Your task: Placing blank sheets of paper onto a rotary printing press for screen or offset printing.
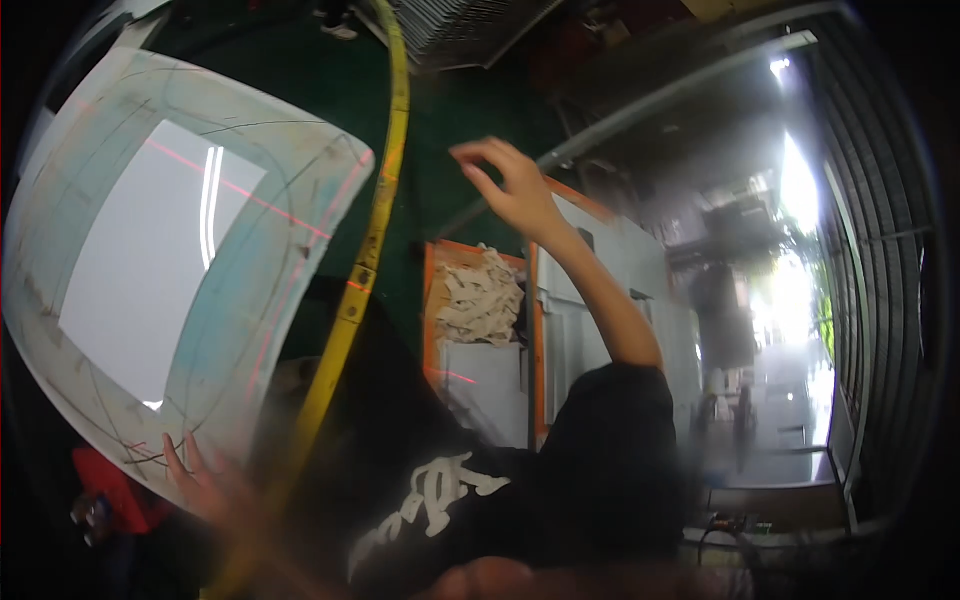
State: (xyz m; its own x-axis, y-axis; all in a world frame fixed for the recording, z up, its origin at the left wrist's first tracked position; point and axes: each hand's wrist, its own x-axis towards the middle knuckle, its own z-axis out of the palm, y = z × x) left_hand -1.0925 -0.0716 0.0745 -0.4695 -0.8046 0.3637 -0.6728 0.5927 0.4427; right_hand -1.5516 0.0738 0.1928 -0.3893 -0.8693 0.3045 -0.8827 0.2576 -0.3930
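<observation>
Glossy white, the flat sheet [160, 260] lies at nine o'clock on a pale blue, scuffed board [230, 310] scrawled with dark curved lines, and a red light line [285, 213] crosses both. Your left hand [215, 490], blurred at eight o'clock, has its fingers spread over the board's near edge; you cannot be seen gripping anything there, and I cannot tell how firmly it touches. Your right hand [515, 190] is raised at twelve o'clock, loosely bent, with a narrow gap between thumb and forefinger and nothing visible in it. Between your hands, a yellow strip [340, 335] curves from eleven to seven o'clock. At your right hand's seven o'clock, an orange-edged box [430, 300] holds crumpled cream cloth [475, 300].
</observation>
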